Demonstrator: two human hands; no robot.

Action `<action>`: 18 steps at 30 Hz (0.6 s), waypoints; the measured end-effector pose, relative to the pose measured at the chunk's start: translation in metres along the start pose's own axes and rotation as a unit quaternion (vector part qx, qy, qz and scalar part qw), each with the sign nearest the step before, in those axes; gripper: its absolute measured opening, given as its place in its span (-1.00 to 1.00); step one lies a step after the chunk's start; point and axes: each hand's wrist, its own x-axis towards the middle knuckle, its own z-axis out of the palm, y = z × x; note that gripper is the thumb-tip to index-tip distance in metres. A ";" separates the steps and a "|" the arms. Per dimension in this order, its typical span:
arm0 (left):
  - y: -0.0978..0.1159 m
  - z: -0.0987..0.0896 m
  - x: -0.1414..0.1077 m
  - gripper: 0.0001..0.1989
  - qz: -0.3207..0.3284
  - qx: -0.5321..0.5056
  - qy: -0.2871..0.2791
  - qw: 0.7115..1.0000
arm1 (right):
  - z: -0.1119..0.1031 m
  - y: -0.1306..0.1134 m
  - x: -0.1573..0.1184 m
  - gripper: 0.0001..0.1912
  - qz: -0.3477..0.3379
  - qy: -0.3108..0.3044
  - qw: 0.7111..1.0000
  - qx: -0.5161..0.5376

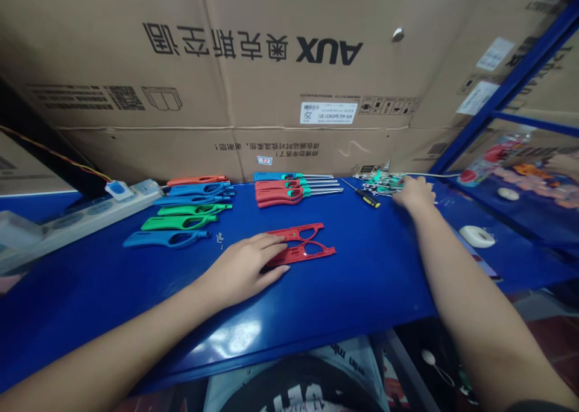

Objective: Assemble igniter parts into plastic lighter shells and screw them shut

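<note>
Two red plastic shell halves [312, 249] lie side by side on the blue table [344, 291], their looped ends pointing right. My left hand [248, 264] rests over their left ends, fingers spread and flat, covering part of them. At the back right, my right hand [414, 195] reaches to a pile of small white and green parts [380, 181]; its fingertips are partly hidden and what they hold cannot be made out. A black and yellow screwdriver [368, 199] lies just left of that hand. Small screws [219, 239] sit left of my left hand.
Blue, green and orange shells [181, 221] line the back left beside a white power strip [90, 214]. Assembled lighters [280, 193] with metal tubes lie at the back centre. Cardboard [253, 110] stands behind. A white roundish object [477, 236] and a blue shelf frame [493, 122] are at right.
</note>
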 end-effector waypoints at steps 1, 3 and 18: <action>0.000 0.000 0.000 -0.64 -0.001 0.000 -0.001 1.000 | 0.001 0.003 0.002 -0.59 0.022 -0.005 1.000 -0.003; 0.000 -0.001 0.001 -0.67 0.000 -0.001 -0.001 1.000 | 0.003 0.007 0.005 -0.64 0.056 -0.014 0.998 -0.004; -0.005 -0.004 0.000 -0.71 -0.001 0.002 -0.013 1.000 | 0.013 0.010 0.008 -0.73 0.032 -0.011 0.999 0.040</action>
